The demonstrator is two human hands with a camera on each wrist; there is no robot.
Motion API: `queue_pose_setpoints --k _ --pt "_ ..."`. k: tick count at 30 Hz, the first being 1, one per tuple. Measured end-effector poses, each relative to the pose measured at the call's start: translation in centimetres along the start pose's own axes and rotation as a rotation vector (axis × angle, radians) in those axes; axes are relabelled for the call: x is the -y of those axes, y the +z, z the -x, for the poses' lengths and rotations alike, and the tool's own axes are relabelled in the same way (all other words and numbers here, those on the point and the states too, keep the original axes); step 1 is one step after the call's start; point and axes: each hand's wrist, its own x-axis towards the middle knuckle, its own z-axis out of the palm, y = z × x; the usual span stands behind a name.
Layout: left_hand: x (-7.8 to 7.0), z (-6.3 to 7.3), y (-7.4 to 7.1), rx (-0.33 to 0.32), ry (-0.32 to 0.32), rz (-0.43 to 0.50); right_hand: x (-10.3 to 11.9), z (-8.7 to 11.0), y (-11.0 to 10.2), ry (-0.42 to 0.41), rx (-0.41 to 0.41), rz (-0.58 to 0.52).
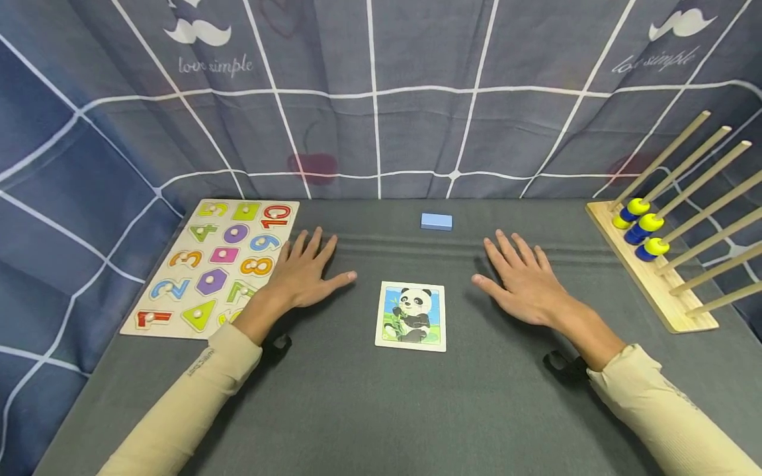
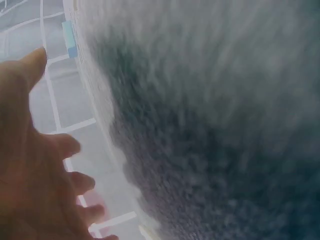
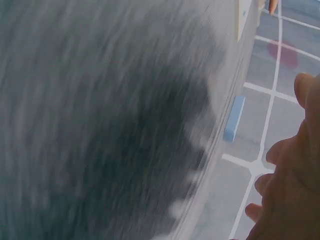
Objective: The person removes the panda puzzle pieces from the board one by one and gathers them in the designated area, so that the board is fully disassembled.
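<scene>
My left hand [image 1: 302,274] lies palm down with fingers spread, beside and partly over the right edge of a number-and-shape puzzle board [image 1: 178,264]. Opposite it, my right hand [image 1: 524,284] is also spread palm down and holds nothing. Between the two hands lies a square panda picture puzzle [image 1: 411,316] in a pale frame, its picture facing up. Farther back sits a small light-blue block [image 1: 436,221], which the right wrist view also catches beyond the hand. The left wrist view shows the thumb and fingertips of the left hand [image 2: 45,165] stretched out over the cloth.
A wooden rack [image 1: 651,271] with upright rods stands at the right, with yellow and blue beads [image 1: 645,228] on three rods. Dark grey cloth [image 1: 381,410] covers the table. Behind it hangs a checked curtain [image 1: 417,132], which also closes off the left side.
</scene>
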Motion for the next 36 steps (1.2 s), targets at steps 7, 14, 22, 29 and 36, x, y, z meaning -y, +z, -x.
queue_pose_setpoints --k 7,14,22,29,36 --pt "-2.8 2.2 0.4 -0.136 0.153 0.224 3.3 -0.6 1.1 -0.191 -0.167 -0.158" --pt "-5.4 4.1 1.9 -0.067 0.222 0.685 8.3 -1.6 2.3 -0.239 -0.182 -0.440" --pt "-6.7 4.4 3.4 0.029 0.215 0.757 10.4 -3.5 3.8 -0.147 -0.048 -0.492" --pt "-7.0 4.6 4.1 0.087 0.191 0.745 10.0 -4.4 4.0 -0.155 0.032 -0.497" --pt "-7.4 4.6 3.9 0.053 0.205 0.632 10.1 -4.9 4.0 -0.181 0.071 -0.413"
